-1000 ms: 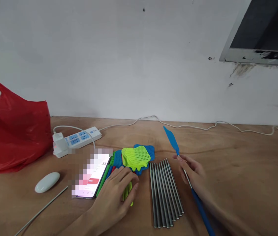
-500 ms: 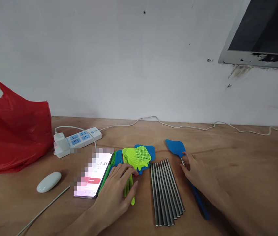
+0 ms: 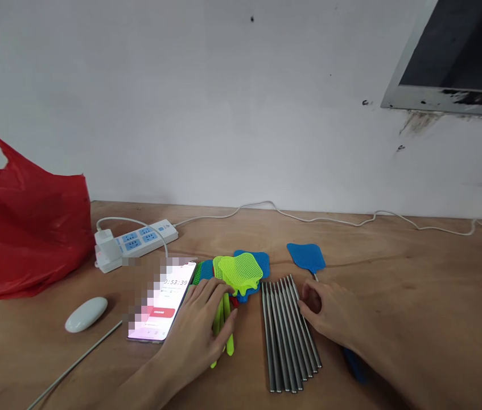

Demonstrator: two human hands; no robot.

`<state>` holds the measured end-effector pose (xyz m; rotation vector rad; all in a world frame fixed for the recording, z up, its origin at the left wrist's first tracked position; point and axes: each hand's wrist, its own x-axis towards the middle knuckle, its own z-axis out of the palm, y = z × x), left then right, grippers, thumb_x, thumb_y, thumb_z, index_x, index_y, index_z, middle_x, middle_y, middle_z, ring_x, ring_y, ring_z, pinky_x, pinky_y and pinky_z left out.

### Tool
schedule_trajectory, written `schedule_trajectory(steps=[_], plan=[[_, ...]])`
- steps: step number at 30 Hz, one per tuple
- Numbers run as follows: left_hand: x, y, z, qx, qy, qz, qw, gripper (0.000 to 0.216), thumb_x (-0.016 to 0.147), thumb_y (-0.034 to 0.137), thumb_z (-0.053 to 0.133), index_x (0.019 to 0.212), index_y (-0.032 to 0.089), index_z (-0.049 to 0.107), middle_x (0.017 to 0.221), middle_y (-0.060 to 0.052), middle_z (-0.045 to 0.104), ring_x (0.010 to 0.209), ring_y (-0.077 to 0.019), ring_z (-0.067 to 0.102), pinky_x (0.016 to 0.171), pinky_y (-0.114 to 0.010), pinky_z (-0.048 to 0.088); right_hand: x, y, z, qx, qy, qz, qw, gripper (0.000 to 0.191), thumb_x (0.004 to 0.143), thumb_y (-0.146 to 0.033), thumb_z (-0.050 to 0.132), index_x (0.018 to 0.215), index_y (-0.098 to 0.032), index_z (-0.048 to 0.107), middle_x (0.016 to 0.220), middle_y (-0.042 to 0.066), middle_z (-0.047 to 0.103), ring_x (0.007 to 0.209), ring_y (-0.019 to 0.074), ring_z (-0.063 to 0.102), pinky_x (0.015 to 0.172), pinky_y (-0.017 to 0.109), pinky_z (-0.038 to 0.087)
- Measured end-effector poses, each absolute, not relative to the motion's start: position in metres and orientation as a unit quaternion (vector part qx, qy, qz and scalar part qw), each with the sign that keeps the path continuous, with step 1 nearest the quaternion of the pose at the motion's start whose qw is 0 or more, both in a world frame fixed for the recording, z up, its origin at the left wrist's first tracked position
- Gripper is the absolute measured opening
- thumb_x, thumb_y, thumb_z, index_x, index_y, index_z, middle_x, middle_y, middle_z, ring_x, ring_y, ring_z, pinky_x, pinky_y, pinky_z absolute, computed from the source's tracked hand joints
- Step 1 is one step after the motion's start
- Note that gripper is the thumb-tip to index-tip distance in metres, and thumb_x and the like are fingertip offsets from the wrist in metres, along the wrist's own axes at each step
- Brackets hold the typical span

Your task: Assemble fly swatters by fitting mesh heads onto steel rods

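Note:
My left hand lies palm down over the handles of a pile of telescopic fly swatters, fingers stretched and slightly spread. Lime green handles stick out under its fingers. Beyond the fingertips, perforated yellow-green swatter heads overlap blue heads and green ones. My right hand is curled beside the right edge of a row of several metal rods; thumb and index finger are apart, with their tips close to the rods. Partly hidden beneath this hand is a single blue fly swatter, its head and handle end showing.
A lit phone with a timer borders the pile on the left. Further left are a white mouse, a power strip with a plugged-in charger, and a red plastic bag. A white cable runs along the wall.
My right hand has moved left and slightly nearer me, from the blue swatter's neck to the metal rods. My left hand has stayed nearly in place on the pile.

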<state>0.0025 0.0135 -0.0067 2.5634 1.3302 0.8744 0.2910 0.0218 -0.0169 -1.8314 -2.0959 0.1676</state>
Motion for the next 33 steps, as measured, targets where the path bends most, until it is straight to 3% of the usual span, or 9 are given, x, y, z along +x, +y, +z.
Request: schedule_trajectory(steps=[6, 19, 24, 33], plan=[[-0.001, 0.018, -0.011, 0.839, 0.466, 0.283, 0.005, 0.028, 0.091, 0.04, 0.058, 0.111, 0.02, 0.055, 0.111, -0.011, 0.062, 0.101, -0.0322, 0.056, 0.086, -0.048, 0.044, 0.29, 0.022, -0.015, -0.656, -0.736, 0.06, 0.157, 0.008, 0.078, -0.024, 0.059, 0.071, -0.023, 0.055, 0.066, 0.001, 0.067, 0.057, 0.0182, 0.058, 0.052, 0.029, 0.023], [0.0, 0.021, -0.011, 0.849, 0.477, 0.217, -0.069, 0.029, 0.088, 0.042, 0.059, 0.103, 0.018, 0.053, 0.108, -0.013, 0.062, 0.098, -0.0334, 0.056, 0.083, -0.048, 0.043, 0.291, 0.023, -0.019, -0.68, -0.722, 0.055, 0.117, 0.017, 0.079, -0.026, 0.06, 0.064, -0.021, 0.054, 0.065, 0.003, 0.067, 0.06, 0.0192, 0.06, 0.054, 0.03, 0.024], [-0.003, 0.023, -0.01, 0.836, 0.502, 0.192, -0.11, 0.029, 0.093, 0.047, 0.051, 0.092, 0.018, 0.053, 0.093, -0.01, 0.059, 0.086, -0.0317, 0.056, 0.075, -0.047, 0.044, 0.292, 0.024, -0.021, -0.68, -0.722, 0.059, 0.114, 0.017, 0.081, -0.027, 0.058, 0.065, -0.021, 0.053, 0.066, 0.003, 0.068, 0.062, 0.02, 0.06, 0.054, 0.03, 0.024], [-0.002, 0.025, -0.015, 0.851, 0.471, 0.199, -0.12, 0.013, 0.096, 0.032, 0.046, 0.09, 0.02, 0.048, 0.088, -0.006, 0.055, 0.08, -0.0278, 0.053, 0.07, -0.041, 0.043, 0.291, 0.023, -0.024, -0.677, -0.728, 0.039, 0.102, 0.016, 0.083, -0.028, 0.055, 0.068, -0.022, 0.053, 0.066, 0.003, 0.067, 0.062, 0.0202, 0.06, 0.054, 0.029, 0.023]])
